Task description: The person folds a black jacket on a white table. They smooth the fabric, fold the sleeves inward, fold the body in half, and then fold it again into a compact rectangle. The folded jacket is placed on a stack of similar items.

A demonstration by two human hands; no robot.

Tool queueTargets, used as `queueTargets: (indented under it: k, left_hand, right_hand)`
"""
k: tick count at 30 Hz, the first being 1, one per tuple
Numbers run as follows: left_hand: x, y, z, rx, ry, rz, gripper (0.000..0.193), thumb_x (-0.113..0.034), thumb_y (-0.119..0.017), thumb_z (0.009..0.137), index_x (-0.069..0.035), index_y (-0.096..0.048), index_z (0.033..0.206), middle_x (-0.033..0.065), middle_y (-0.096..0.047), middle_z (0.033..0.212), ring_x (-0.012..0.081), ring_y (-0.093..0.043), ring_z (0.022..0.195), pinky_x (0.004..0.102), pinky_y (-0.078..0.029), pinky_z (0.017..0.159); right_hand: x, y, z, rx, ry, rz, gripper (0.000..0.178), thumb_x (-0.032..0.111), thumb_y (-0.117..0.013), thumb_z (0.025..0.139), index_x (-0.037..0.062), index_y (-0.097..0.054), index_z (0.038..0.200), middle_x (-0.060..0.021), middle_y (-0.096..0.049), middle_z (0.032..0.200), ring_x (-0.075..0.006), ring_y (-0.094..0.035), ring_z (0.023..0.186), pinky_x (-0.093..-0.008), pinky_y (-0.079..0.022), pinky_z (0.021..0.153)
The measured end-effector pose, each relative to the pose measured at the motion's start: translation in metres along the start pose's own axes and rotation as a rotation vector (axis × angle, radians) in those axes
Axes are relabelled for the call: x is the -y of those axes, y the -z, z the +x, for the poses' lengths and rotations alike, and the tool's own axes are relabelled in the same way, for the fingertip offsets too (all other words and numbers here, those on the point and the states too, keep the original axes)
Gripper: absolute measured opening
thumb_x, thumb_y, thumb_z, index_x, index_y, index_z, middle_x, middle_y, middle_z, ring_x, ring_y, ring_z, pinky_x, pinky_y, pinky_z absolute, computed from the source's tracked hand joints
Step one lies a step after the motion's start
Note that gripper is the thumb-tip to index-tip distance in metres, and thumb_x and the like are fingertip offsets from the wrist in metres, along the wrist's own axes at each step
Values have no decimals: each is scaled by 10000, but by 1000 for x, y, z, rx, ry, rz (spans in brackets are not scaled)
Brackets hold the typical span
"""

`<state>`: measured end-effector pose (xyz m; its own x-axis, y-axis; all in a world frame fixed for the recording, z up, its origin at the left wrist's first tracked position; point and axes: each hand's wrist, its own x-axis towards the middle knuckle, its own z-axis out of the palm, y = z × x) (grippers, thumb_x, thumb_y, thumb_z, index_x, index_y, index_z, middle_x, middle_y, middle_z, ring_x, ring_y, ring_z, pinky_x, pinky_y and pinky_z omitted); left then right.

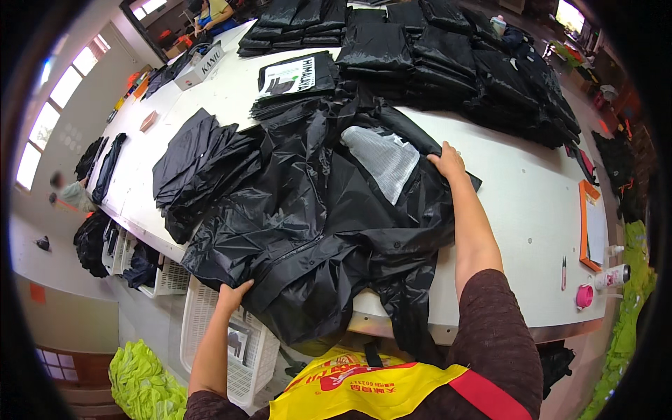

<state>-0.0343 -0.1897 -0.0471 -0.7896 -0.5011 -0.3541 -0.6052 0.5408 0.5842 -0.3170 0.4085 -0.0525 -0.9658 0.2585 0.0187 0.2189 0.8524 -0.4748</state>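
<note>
A glossy black rain jacket (301, 259) lies spread over the near part of the white table, its lower part hanging past the front edge. A patch of grey mesh lining (385, 159) shows near its upper right. My left hand (233, 297) grips the jacket's lower left edge, thumb on top and fingers mostly hidden under the fabric. Farther off to the right, my right hand (448, 161) pinches the jacket's far right edge. Left of the jacket, partly touching it, lies a pile of folded black garments (199, 157).
Stacks of bagged black garments (374, 52) cover the far side of the white table (514, 231). Near them lies a printed package sheet (287, 78). At right are an orange tray (588, 227), a small cutter (563, 273), and a bottle (612, 276). White baskets (203, 315) stand below the front edge.
</note>
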Motion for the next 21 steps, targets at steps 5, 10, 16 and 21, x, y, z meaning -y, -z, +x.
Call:
queueTargets:
  k: [5,10,16,21]
  left_hand:
    - [-21,8,18,4,-144,-13,670,-363,-800,645,113,-579,1061,217,-637,1012,298,-623,905,345,-474,804]
    - [-67,8,53,-78,-110,408,730,-497,-790,575,94,-602,960,276,-620,988,381,-607,949,414,-473,792]
    - [-147,-51,84,-73,-551,565,570,-471,-763,609,24,-608,845,243,-633,899,397,-603,890,432,-483,747]
    - [-170,-34,110,292,-588,249,439,-218,-762,663,55,-613,973,155,-666,871,225,-636,787,336,-478,738]
  right_hand:
    - [-15,-3,-81,442,-81,391,376,213,-603,652,-40,-615,930,-198,-635,834,-280,-612,764,-378,-473,705]
    - [-130,106,-217,-281,-368,372,293,123,-655,664,-22,-555,898,-119,-595,785,-226,-581,745,-346,-456,701]
    - [-205,159,-287,372,-466,-14,597,363,-716,680,-44,-564,1090,-206,-633,961,-338,-607,904,-382,-459,800]
    - [-205,172,-245,168,-635,494,569,406,-705,736,-7,-576,1106,-78,-643,917,-249,-610,800,-301,-466,727]
